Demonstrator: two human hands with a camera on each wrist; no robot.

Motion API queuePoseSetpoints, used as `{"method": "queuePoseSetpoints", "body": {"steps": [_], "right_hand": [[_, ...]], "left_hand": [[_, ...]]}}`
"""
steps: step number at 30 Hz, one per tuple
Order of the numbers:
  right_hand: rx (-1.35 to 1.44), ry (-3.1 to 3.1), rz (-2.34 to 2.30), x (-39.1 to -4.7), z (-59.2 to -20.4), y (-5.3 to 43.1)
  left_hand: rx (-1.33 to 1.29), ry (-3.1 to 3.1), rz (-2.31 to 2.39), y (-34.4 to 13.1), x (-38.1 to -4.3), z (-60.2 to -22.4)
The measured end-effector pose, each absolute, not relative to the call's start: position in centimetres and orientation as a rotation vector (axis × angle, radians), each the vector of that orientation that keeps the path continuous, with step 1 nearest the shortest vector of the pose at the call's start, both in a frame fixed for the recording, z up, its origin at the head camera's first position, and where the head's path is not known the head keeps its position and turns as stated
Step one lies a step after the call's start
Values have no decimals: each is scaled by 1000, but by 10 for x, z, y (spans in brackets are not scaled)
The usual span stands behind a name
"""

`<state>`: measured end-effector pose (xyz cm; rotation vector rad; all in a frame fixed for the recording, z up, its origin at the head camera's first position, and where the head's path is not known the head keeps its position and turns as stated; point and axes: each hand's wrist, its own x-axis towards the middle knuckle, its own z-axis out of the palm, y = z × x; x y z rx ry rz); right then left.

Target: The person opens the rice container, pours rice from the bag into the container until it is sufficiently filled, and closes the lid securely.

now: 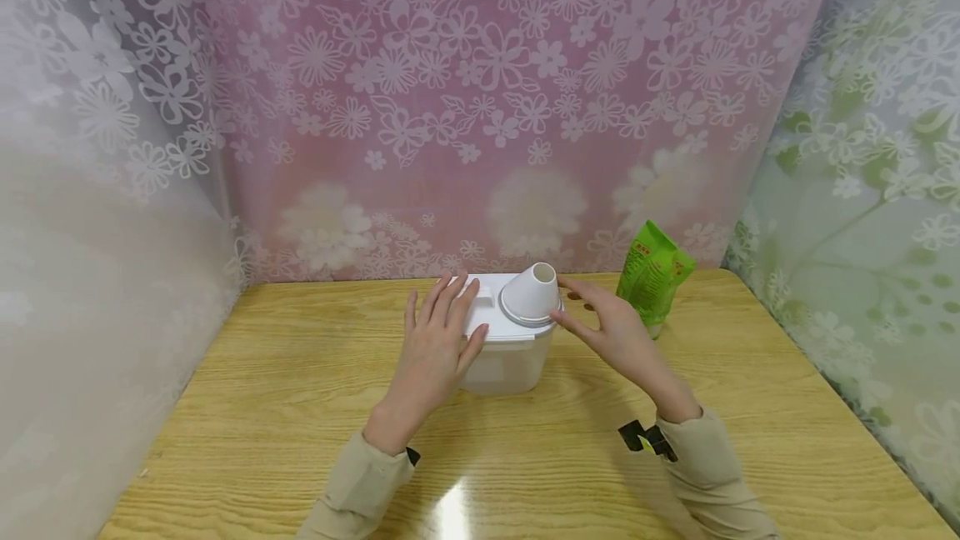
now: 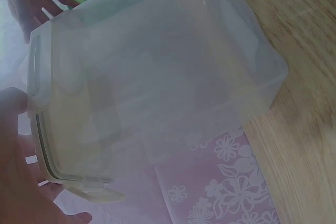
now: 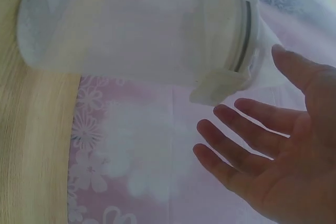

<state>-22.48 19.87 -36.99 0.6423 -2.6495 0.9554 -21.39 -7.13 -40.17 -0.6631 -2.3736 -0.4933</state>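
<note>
A translucent storage container [image 1: 506, 367] with a white lid [image 1: 491, 283] stands upright on the wooden table. On the lid's right side sits a white cone-shaped cap [image 1: 531, 294] with a round opening at its top. My left hand [image 1: 437, 340] rests on the lid's left part, fingers spread over it and thumb at the front edge. Beside the cone, my right hand [image 1: 611, 327] has its fingers extended, thumb and fingertips right at the cone's right side. In the right wrist view the right hand's fingers [image 3: 247, 156] are spread, with nothing between them and the thumb.
A green bag [image 1: 652, 277] stands at the back right of the table [image 1: 315, 407], behind my right hand. Pink floral curtain [image 1: 465, 107] hangs along the table's back edge, with pale patterned curtains on both sides.
</note>
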Motion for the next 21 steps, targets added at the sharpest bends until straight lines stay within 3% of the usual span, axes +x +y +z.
{"method": "queuePoseSetpoints", "body": {"steps": [21], "right_hand": [[430, -2572, 2148, -247, -384, 228]], "left_hand": [[-667, -2369, -496, -71, -214, -401]]}}
